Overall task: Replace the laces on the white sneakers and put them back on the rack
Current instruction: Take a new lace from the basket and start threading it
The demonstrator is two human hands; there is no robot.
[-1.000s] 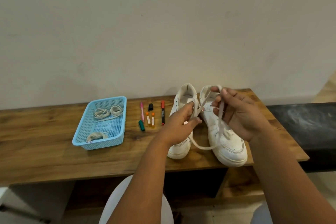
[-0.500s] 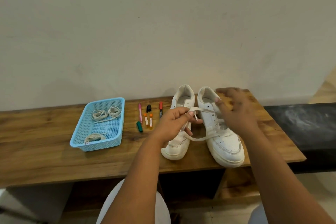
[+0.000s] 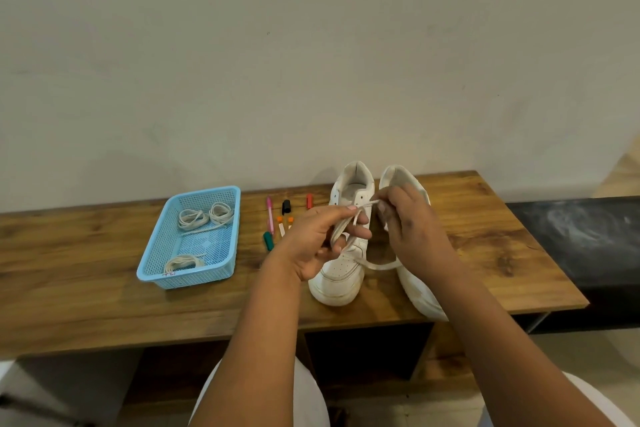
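Two white sneakers stand side by side on the wooden bench (image 3: 104, 298), toes toward me. The left sneaker (image 3: 341, 270) has no lace in its eyelets. My right forearm hides much of the right sneaker (image 3: 420, 298). A loose white lace (image 3: 379, 266) hangs in a loop between my hands above the shoes. My left hand (image 3: 318, 243) grips a bunched part of the lace in curled fingers. My right hand (image 3: 410, 232) pinches the lace's end near the left sneaker's collar.
A light blue mesh basket (image 3: 156, 253) on the bench's left holds three coiled white laces. Several coloured markers (image 3: 273, 225) lie between the basket and the sneakers. A dark slab (image 3: 581, 236) adjoins the bench on the right. The wall stands right behind.
My right hand has come back toward my left and taken the lace's end. My left hand has gathered more lace. The loop now hangs lower, over the shoes.
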